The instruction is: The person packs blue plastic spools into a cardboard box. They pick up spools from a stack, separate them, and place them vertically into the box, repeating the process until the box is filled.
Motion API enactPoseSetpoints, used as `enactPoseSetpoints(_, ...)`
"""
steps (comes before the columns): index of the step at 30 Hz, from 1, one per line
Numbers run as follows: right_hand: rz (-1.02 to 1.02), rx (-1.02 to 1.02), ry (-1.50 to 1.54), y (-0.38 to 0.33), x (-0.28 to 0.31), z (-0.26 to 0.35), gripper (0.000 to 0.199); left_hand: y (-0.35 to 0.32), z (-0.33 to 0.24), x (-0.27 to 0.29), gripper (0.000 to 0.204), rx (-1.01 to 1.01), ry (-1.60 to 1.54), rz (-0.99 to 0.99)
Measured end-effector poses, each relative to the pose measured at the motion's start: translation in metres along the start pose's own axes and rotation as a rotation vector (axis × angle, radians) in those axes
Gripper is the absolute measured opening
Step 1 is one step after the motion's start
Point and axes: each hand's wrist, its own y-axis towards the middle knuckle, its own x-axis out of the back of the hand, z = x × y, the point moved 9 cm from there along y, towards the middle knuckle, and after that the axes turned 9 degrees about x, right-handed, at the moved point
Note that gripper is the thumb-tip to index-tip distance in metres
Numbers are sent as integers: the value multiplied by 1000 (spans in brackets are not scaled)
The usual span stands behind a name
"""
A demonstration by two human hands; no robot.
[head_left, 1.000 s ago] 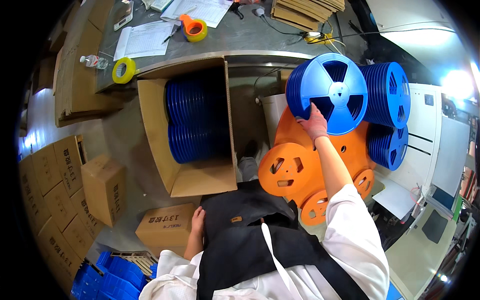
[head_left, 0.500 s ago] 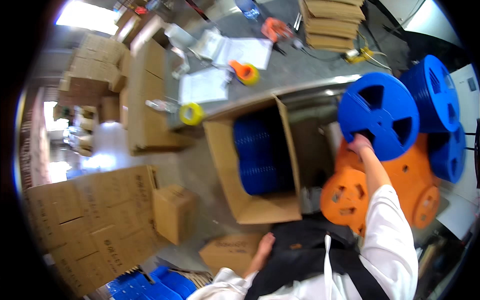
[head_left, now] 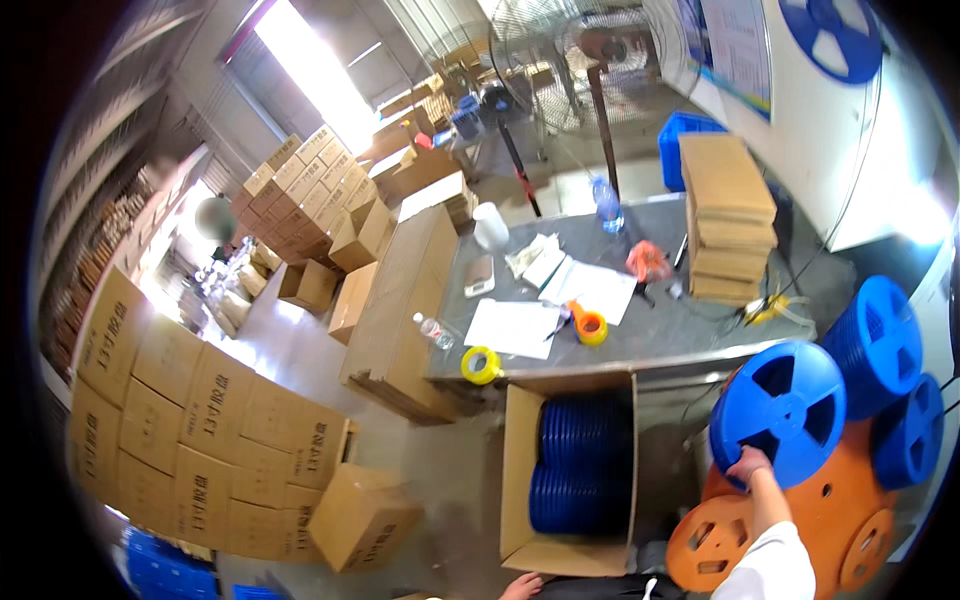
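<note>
My right hand is at the lower part of a blue plastic reel, with its fingers hooked into one of the cut-out openings. The reel's round face is toward me, over large orange reels. Just left of it, an open cardboard box holds blue reels packed on edge in two rows. By the box's near edge, my left hand shows only in part at the bottom of the view. Its fingers are stretched out and nothing is seen in them.
More blue reels are stacked at the right. Beyond the box, a grey table bears papers, yellow tape, an orange tape dispenser and flat cardboard. Stacked cartons stand at the left, a fan behind.
The view has tilted up, so the box, table and reels sit lower and more of the room shows. My right hand is still on the blue reel.
</note>
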Motion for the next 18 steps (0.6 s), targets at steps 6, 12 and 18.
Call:
enactPoseSetpoints(6, -316, 326, 301, 19, 29, 32, 58, 42, -64, 21, 35, -104, 307, -93)
enactPoseSetpoints(12, 71, 296, 1334, -84, 33, 128, 33, 79, -105, 59, 27, -352, 465, -4)
enactPoseSetpoints(18, 345, 722, 1865, -151, -47, 217, 43, 124, -111, 83, 45, -27, 33, 100)
